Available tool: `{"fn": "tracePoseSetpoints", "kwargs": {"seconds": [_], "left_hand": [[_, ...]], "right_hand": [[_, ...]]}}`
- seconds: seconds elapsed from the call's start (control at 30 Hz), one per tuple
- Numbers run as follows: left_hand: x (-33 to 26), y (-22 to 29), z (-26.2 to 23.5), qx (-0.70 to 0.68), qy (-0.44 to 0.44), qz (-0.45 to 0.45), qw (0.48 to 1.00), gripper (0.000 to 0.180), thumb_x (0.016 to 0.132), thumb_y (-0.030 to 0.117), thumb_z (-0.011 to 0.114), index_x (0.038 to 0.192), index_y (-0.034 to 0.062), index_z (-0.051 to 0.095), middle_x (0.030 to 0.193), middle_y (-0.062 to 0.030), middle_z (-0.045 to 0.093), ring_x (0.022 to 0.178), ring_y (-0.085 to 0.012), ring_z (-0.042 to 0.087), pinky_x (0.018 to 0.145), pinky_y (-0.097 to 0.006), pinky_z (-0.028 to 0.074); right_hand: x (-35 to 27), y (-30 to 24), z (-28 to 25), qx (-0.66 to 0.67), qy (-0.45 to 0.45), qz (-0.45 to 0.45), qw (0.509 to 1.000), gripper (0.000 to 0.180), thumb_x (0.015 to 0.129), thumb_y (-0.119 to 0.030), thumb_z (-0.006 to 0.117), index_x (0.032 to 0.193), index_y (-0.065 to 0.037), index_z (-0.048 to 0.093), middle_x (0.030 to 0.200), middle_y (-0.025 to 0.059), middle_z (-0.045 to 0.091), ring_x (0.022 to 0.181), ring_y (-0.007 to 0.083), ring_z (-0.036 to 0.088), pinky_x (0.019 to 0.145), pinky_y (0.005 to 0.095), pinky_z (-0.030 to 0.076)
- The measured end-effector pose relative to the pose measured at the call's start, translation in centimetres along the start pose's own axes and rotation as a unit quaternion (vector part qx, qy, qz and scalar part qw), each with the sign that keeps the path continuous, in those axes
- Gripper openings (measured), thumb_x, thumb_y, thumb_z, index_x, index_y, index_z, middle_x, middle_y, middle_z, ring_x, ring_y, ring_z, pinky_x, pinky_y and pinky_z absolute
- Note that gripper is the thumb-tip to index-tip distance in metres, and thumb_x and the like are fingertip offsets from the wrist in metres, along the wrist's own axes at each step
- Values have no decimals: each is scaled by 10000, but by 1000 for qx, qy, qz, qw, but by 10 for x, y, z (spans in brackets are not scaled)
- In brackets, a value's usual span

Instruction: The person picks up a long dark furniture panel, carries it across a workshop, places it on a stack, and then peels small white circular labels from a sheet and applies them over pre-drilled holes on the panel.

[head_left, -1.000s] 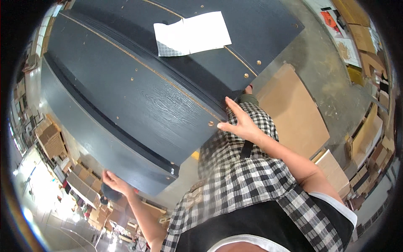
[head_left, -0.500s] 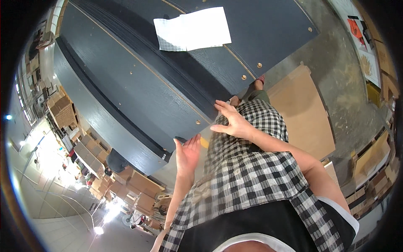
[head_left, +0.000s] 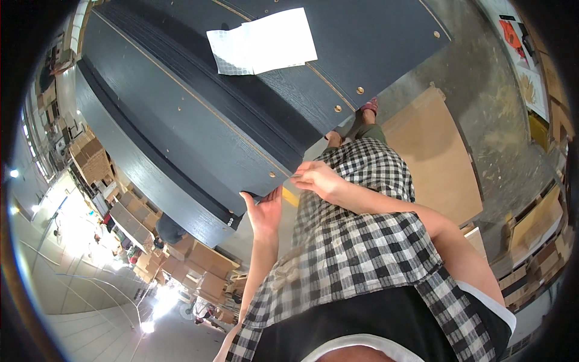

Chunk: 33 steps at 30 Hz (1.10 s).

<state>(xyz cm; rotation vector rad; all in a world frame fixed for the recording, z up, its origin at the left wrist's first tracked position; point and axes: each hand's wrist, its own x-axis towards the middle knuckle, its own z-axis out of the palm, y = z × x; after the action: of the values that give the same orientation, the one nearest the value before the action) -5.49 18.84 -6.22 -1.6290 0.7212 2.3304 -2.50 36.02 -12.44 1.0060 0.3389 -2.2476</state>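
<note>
Dark blue-grey wood-grain panels (head_left: 199, 136) lie side by side before me, with thin light-brown edges and small round brass-coloured fittings. My left hand (head_left: 264, 214) is at the near end of one panel, palm showing, thumb spread away from the fingers, fingertips against or just under the end edge. Close to its right, my right hand (head_left: 318, 180) has its fingers bent together at the near corner of the same panel, pinching its edge. Part of those fingertips is hidden. A white paper sheet (head_left: 280, 42), partly patterned with dots, lies across the panels farther off.
A flat brown cardboard sheet (head_left: 431, 157) lies on the concrete floor at my right. A raised dark panel edge (head_left: 181, 205) runs along the left. Stacked cartons (head_left: 208, 259) and a person in dark clothing (head_left: 170, 229) are beyond it. White boards (head_left: 531, 90) stand far right.
My right hand has moved left and down to the panel corner, its spread fingers drawing together. The left hand has come closer against the panel end. The panels have shifted slightly left in view.
</note>
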Motion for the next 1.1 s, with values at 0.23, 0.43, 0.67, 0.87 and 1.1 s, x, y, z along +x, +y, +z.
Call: {"fn": "tracePoseSetpoints", "kwargs": {"seconds": [0.23,0.43,0.67,0.87,1.1], "left_hand": [[1,2,-5,-18,20,15,1000,832,765,391,651,1299,-88,229,1357,-194,288,1261,-370,287,1089,-493,260],[1,0,-7,-21,21,20,999,829,749,381,669,1285,-91,249,1352,-193,293,1262,-369,286,1092,-484,260],[1,-1,-9,-8,30,21,999,816,751,403,659,1277,-87,272,1331,-183,309,1273,-333,277,1099,-465,254],[-4,-9,-2,54,1,22,998,727,816,488,543,1284,-18,311,1331,-120,327,1260,-252,292,1109,-433,221],[0,-7,-4,67,-36,36,996,813,787,431,607,1309,-69,234,1346,-183,287,1279,-309,265,1107,-466,228]], "right_hand": [[-1,7,5,-16,18,-38,999,292,783,55,433,1056,42,533,1091,127,556,1021,224,543,892,316,438],[-1,10,5,-20,17,-67,997,270,774,62,431,1006,41,568,1055,127,593,1018,207,557,914,307,427],[-3,12,4,-1,-16,-107,994,293,739,66,418,979,39,583,1052,133,604,1013,205,566,918,299,431],[-12,7,11,-40,35,-112,992,217,747,60,408,884,34,574,928,85,597,863,151,571,824,255,457],[-13,-17,3,-352,104,-144,919,230,801,-30,458,988,64,555,959,143,596,867,216,587,762,275,463]]}}
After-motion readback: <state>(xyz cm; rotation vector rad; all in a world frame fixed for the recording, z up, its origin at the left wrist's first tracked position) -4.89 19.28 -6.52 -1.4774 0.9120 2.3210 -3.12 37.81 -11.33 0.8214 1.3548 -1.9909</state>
